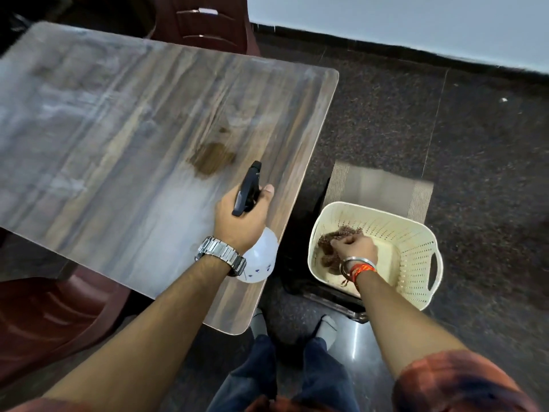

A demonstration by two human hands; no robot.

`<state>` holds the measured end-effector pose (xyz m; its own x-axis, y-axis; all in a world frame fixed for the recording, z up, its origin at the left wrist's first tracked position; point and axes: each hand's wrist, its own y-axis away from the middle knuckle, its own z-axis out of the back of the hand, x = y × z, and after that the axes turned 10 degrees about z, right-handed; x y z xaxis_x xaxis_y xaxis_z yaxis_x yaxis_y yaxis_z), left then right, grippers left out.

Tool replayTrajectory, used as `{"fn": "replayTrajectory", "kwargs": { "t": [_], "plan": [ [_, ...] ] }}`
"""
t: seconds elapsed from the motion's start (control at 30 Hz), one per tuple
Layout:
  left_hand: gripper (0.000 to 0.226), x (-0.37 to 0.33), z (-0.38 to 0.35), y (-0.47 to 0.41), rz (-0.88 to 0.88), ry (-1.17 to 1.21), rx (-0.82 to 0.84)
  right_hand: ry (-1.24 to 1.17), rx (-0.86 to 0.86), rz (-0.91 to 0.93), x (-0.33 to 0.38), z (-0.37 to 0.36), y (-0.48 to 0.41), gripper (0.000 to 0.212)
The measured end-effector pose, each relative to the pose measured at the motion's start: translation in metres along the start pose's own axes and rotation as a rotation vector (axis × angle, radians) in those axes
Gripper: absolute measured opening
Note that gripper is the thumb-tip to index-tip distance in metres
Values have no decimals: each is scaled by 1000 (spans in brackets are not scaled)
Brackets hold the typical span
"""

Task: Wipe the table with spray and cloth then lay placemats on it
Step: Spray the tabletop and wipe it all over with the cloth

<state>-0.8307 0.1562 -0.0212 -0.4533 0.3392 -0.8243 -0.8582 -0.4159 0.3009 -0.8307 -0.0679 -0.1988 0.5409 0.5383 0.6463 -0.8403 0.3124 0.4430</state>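
While left hand [242, 217] grips spray bottle [251, 203], right hand [355, 248] clutches cloth [329, 243]

The wood-grain table [124, 138] carries a brown stain [212, 158] toward its right side. A spray bottle [255, 233] with a black trigger head and white body is held tilted over the table's near right edge. A brown cloth [332, 245] lies crumpled in a cream basket [413, 248] on the right. Striped placemats [383, 185] lie just beyond the basket.
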Motion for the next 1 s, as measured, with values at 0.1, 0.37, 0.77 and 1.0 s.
{"fn": "replayTrajectory", "kwargs": {
  "t": [0.1,0.37,0.77,1.0],
  "plan": [
    [51,1,17,-11,79,-2,-61,-103,-293,185,57,18,15,18],
    [46,25,80,-67,247,-88,-79,-312,-326,792,188,20,63,19],
    [29,40,146,-193,216,-134,70,-174,-223,598,251,-96,78,49],
    [56,32,153,-239,199,-192,180,-217,-358,485,270,-126,95,48]
  ]
}}
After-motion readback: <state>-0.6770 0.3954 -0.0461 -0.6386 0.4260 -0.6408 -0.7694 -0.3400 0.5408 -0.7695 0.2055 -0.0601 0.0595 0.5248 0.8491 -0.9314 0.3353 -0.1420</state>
